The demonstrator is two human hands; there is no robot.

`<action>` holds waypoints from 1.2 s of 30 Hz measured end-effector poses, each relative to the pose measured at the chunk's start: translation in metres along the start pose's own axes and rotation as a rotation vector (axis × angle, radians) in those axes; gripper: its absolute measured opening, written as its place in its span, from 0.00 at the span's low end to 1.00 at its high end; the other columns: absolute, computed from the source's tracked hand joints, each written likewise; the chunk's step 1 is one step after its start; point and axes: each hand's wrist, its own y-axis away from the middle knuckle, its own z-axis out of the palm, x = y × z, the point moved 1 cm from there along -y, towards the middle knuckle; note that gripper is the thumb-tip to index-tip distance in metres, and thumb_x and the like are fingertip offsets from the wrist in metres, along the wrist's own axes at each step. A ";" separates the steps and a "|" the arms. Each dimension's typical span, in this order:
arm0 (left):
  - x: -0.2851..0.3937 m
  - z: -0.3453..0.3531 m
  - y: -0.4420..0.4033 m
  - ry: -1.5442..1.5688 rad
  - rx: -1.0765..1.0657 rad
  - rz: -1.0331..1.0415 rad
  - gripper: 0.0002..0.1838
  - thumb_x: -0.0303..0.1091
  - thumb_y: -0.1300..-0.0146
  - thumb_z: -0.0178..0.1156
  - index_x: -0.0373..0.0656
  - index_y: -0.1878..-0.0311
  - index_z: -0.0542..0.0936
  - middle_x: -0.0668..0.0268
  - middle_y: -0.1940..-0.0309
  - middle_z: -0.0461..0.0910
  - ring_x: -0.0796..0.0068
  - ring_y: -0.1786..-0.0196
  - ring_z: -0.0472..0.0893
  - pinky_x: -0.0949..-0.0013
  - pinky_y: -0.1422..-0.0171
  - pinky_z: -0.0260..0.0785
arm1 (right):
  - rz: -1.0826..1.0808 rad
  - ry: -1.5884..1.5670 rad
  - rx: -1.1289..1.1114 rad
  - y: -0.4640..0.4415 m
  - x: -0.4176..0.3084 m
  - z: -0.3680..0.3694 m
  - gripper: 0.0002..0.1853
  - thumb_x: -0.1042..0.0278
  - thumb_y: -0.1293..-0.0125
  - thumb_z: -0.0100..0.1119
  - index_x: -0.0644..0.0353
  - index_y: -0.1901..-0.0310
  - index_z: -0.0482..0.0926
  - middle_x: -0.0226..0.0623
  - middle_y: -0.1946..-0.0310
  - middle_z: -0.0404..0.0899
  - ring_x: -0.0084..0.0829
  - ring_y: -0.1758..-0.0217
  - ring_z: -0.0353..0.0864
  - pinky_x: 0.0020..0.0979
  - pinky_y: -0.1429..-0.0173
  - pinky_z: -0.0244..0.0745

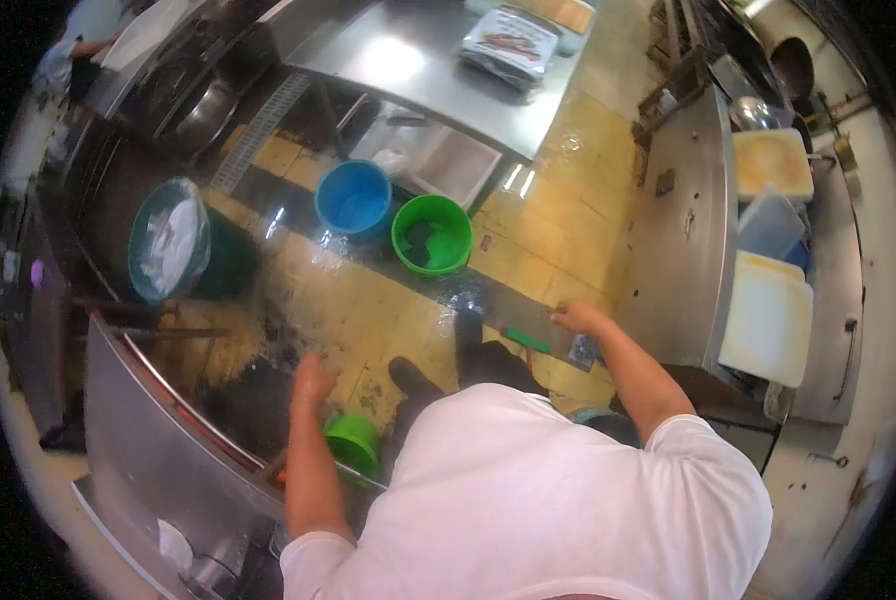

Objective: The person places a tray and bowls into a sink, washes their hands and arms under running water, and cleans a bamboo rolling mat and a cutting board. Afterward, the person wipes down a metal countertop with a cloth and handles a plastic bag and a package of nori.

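My left hand (315, 380) hangs over the wet floor, fingers loosely apart, with nothing visible in it. Just below it is a small green bucket (353, 447), partly hidden by my forearm. My right hand (578, 317) reaches forward on the other side, fingers slightly bent and apart, with no object showing in them. Nearest to that hand, a green strip-like object (525, 340) lies low by my feet. Ahead on the floor stand a blue bucket (353, 198) and a bright green bucket (432, 235) with dark contents.
A steel table (423, 75) with a plastic-wrapped package (509, 45) stands ahead. A dark green bin (171, 245) with a plastic liner is at left. Steel cabinets (673, 235) line the right, topped with white containers (766, 320). The yellow tiled floor (538, 235) looks wet.
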 end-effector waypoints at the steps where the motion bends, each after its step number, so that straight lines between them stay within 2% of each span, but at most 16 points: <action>1: 0.020 0.000 -0.005 -0.014 -0.002 0.018 0.30 0.42 0.47 0.69 0.36 0.42 0.77 0.47 0.46 0.79 0.48 0.41 0.77 0.56 0.36 0.68 | 0.011 -0.018 0.011 0.008 0.012 0.003 0.19 0.53 0.37 0.59 0.62 0.59 0.84 0.48 0.65 0.85 0.43 0.61 0.83 0.41 0.55 0.76; 4: 0.089 -0.007 -0.020 -0.112 -0.125 0.180 0.30 0.49 0.42 0.66 0.37 0.42 0.77 0.47 0.45 0.78 0.48 0.40 0.76 0.55 0.35 0.67 | 0.073 -0.159 0.058 0.022 0.049 0.009 0.20 0.52 0.38 0.60 0.65 0.60 0.83 0.49 0.65 0.84 0.44 0.62 0.83 0.43 0.55 0.76; 7: 0.153 -0.004 -0.046 -0.159 -0.156 0.297 0.30 0.50 0.40 0.64 0.37 0.42 0.77 0.48 0.44 0.78 0.48 0.40 0.76 0.54 0.35 0.67 | 0.137 -0.348 0.148 0.023 0.097 0.016 0.18 0.55 0.38 0.61 0.65 0.61 0.83 0.44 0.68 0.85 0.39 0.62 0.83 0.41 0.55 0.76; 9: 0.193 -0.004 -0.058 -0.153 -0.128 0.361 0.29 0.48 0.40 0.65 0.36 0.42 0.77 0.48 0.44 0.78 0.48 0.40 0.76 0.54 0.35 0.67 | 0.181 -0.660 0.160 0.022 0.131 0.024 0.16 0.60 0.37 0.62 0.67 0.58 0.83 0.40 0.68 0.85 0.31 0.63 0.83 0.32 0.59 0.76; 11: 0.238 -0.005 -0.070 -0.134 -0.089 0.425 0.29 0.47 0.40 0.66 0.36 0.42 0.77 0.48 0.44 0.78 0.48 0.41 0.76 0.55 0.35 0.67 | 0.232 -0.738 0.181 0.031 0.156 0.019 0.15 0.61 0.36 0.62 0.67 0.59 0.83 0.38 0.69 0.84 0.28 0.65 0.81 0.29 0.62 0.75; 13: 0.281 -0.007 -0.078 0.032 -0.122 0.557 0.29 0.44 0.42 0.68 0.34 0.43 0.77 0.47 0.44 0.77 0.49 0.41 0.76 0.55 0.36 0.67 | 0.282 -0.812 0.194 0.037 0.175 0.014 0.13 0.63 0.36 0.61 0.66 0.60 0.83 0.35 0.71 0.82 0.25 0.67 0.80 0.27 0.64 0.75; 15: 0.329 -0.016 -0.073 -0.033 -0.061 0.597 0.29 0.44 0.42 0.68 0.34 0.43 0.77 0.46 0.46 0.78 0.49 0.43 0.78 0.56 0.39 0.70 | 0.337 -0.914 0.173 0.043 0.193 0.009 0.11 0.64 0.35 0.61 0.65 0.62 0.83 0.35 0.71 0.81 0.23 0.70 0.78 0.26 0.67 0.73; 16: 0.353 -0.019 -0.067 -0.088 -0.002 0.635 0.29 0.44 0.43 0.68 0.34 0.44 0.77 0.45 0.48 0.79 0.50 0.46 0.80 0.57 0.43 0.73 | 0.341 -0.917 0.176 0.047 0.201 0.005 0.11 0.64 0.35 0.61 0.65 0.62 0.83 0.35 0.71 0.81 0.23 0.70 0.78 0.26 0.67 0.73; 21: 0.437 -0.019 -0.071 -0.126 0.005 0.722 0.31 0.44 0.43 0.69 0.33 0.42 0.76 0.46 0.47 0.79 0.51 0.45 0.80 0.57 0.42 0.72 | 0.343 -1.037 0.218 0.055 0.229 -0.022 0.12 0.63 0.32 0.58 0.66 0.59 0.81 0.36 0.66 0.81 0.24 0.67 0.78 0.26 0.62 0.76; 22: 0.451 -0.016 -0.074 -0.041 -0.026 0.717 0.31 0.44 0.43 0.68 0.33 0.41 0.75 0.46 0.46 0.79 0.51 0.44 0.80 0.57 0.41 0.72 | 0.352 -1.046 0.223 0.056 0.231 -0.028 0.12 0.63 0.32 0.58 0.66 0.59 0.81 0.36 0.66 0.81 0.24 0.67 0.78 0.26 0.62 0.76; 24: 0.484 -0.014 -0.076 0.019 -0.074 0.703 0.30 0.42 0.40 0.66 0.32 0.40 0.75 0.48 0.44 0.79 0.54 0.42 0.79 0.57 0.38 0.70 | 0.339 -1.179 0.295 0.065 0.221 -0.053 0.12 0.62 0.31 0.57 0.62 0.67 0.79 0.28 0.76 0.76 0.22 0.74 0.73 0.25 0.70 0.69; 28: 0.541 -0.007 -0.095 0.121 -0.044 0.751 0.28 0.40 0.39 0.66 0.29 0.42 0.76 0.48 0.48 0.81 0.59 0.44 0.80 0.62 0.38 0.71 | 0.298 -1.194 0.381 0.058 0.229 -0.095 0.12 0.63 0.30 0.56 0.62 0.67 0.78 0.28 0.74 0.75 0.20 0.72 0.73 0.25 0.67 0.69; 29: 0.554 -0.004 -0.103 0.125 -0.050 0.758 0.28 0.40 0.39 0.66 0.29 0.42 0.76 0.48 0.48 0.81 0.59 0.44 0.80 0.62 0.38 0.71 | 0.228 -1.244 0.356 0.049 0.237 -0.104 0.11 0.63 0.30 0.56 0.62 0.65 0.78 0.28 0.73 0.76 0.20 0.71 0.74 0.24 0.65 0.70; 31: 0.580 0.001 -0.122 0.308 -0.099 0.695 0.32 0.41 0.42 0.67 0.25 0.41 0.73 0.41 0.50 0.80 0.52 0.43 0.80 0.60 0.39 0.70 | 0.163 -1.287 0.335 0.035 0.247 -0.131 0.11 0.63 0.30 0.56 0.63 0.64 0.79 0.29 0.71 0.78 0.20 0.69 0.74 0.24 0.63 0.71; 32: 0.591 0.006 -0.134 0.440 -0.140 0.716 0.32 0.40 0.40 0.66 0.24 0.40 0.72 0.43 0.48 0.80 0.56 0.43 0.80 0.60 0.38 0.70 | 0.165 -1.262 0.364 0.029 0.248 -0.148 0.11 0.63 0.30 0.57 0.63 0.62 0.79 0.29 0.70 0.78 0.21 0.69 0.75 0.25 0.63 0.72; 36: 0.642 0.010 -0.177 0.682 -0.179 0.729 0.30 0.37 0.38 0.64 0.24 0.39 0.71 0.46 0.44 0.77 0.60 0.41 0.78 0.63 0.36 0.69 | 0.195 -1.192 0.455 -0.001 0.264 -0.209 0.11 0.64 0.31 0.57 0.64 0.60 0.80 0.30 0.68 0.80 0.22 0.67 0.77 0.25 0.63 0.73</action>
